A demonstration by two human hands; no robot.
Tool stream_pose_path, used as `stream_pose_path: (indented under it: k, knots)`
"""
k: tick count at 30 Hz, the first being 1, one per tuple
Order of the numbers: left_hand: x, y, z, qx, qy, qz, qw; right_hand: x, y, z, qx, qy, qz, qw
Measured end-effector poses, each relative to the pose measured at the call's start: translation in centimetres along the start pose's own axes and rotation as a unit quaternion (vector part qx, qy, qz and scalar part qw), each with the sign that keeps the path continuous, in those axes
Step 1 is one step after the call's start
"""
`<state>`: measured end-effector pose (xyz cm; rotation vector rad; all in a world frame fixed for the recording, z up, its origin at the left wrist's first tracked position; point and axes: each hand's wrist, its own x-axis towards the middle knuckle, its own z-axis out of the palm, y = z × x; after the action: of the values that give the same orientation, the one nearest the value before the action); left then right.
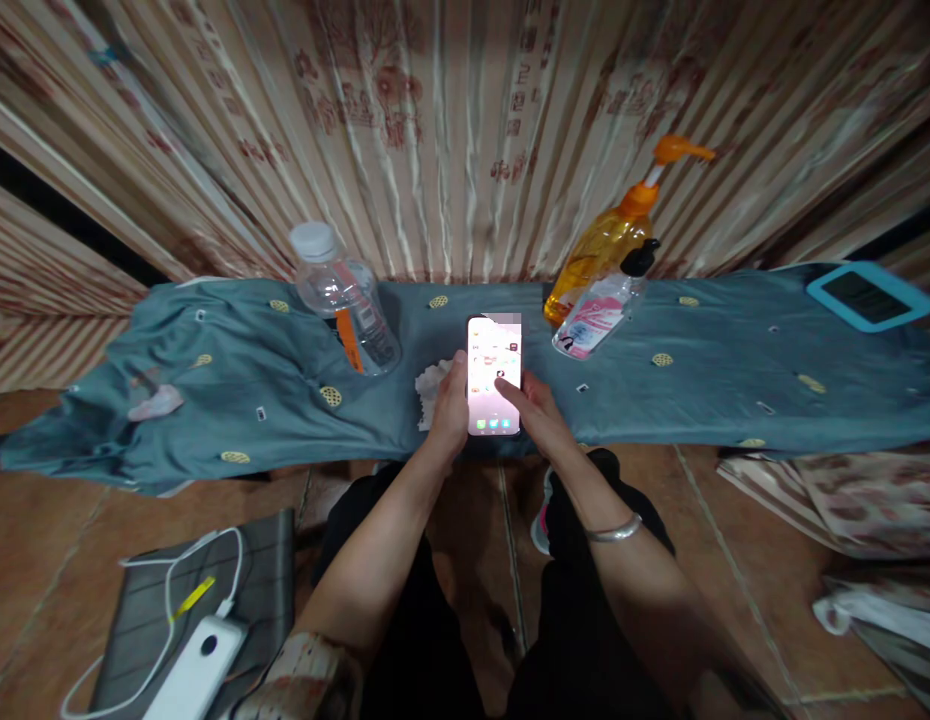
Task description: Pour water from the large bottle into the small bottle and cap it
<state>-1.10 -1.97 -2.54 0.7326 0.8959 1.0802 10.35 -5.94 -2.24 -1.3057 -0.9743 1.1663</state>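
My left hand (450, 400) is wrapped round the left edge of a lit smartphone (495, 375), holding it upright above the near edge of a teal cloth (247, 390). My right hand (536, 410) is at the phone's right side, its forefinger stretched out onto the screen and the other fingers curled under. A silver bangle (615, 528) sits on my right wrist. A crumpled white tissue (429, 388) lies on the cloth just left of my left hand.
A clear plastic bottle (345, 300) with an orange label stands left of the phone. An orange pump bottle (607, 240) and a small clear bottle (604, 310) stand to the right. A blue-cased tablet (868, 296) lies far right. A white power bank (199, 665) with cable lies lower left.
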Motion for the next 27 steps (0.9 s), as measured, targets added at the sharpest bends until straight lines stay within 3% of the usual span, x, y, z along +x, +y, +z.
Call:
stream_pose_path:
  k: [4,9,21,27]
  knots:
    - [0.0,-0.1,0.0,0.011,0.000,0.036,0.999,-0.2,-0.3,-0.1,0.028,0.000,0.019,0.999]
    - [-0.1,0.1,0.2,-0.017,-0.005,0.018,1.000,-0.2,-0.6,-0.2,0.019,0.020,0.025,0.999]
    - [-0.1,0.7,0.6,-0.019,0.043,-0.023,0.999,0.5,-0.6,-0.4,0.009,0.056,0.018,0.998]
    - [0.5,0.8,0.1,0.011,0.043,-0.002,0.999,1.8,-0.3,-0.6,0.037,0.014,-0.019,0.999]
